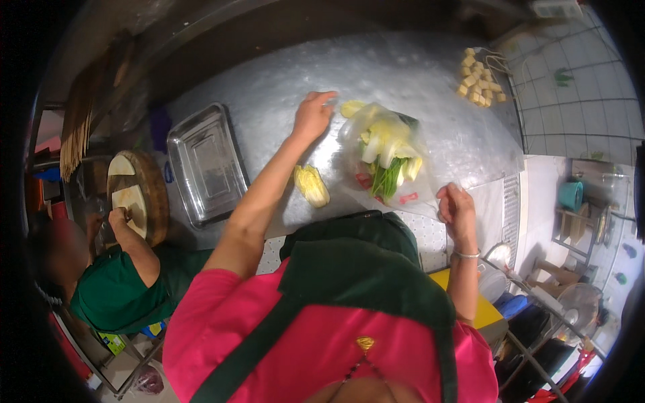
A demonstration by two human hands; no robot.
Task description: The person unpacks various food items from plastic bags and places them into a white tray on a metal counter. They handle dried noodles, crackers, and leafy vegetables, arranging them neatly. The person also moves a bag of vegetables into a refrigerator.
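A clear plastic bag [428,176] with red print lies on the steel table [272,70], holding pale cabbage leaves [388,141] and long green leafy stems [387,179]. My right hand [457,209] has curled fingers at the bag's near right corner and appears to pinch its edge. Beyond the bag's left side, my left hand [313,117] hovers over the table with thumb and fingers apart, nothing in it. One loose yellow leaf [351,108] sits at the bag's far left edge. Below my left forearm rests a small napa cabbage head [312,186].
To the left is a rectangular steel tray [207,166]. A co-worker's hand [119,216] works at a round wooden chopping board [158,201] bearing pale slabs. Several pale yellow cubes [478,83] lie at the far right, near cords and a tiled wall [564,106].
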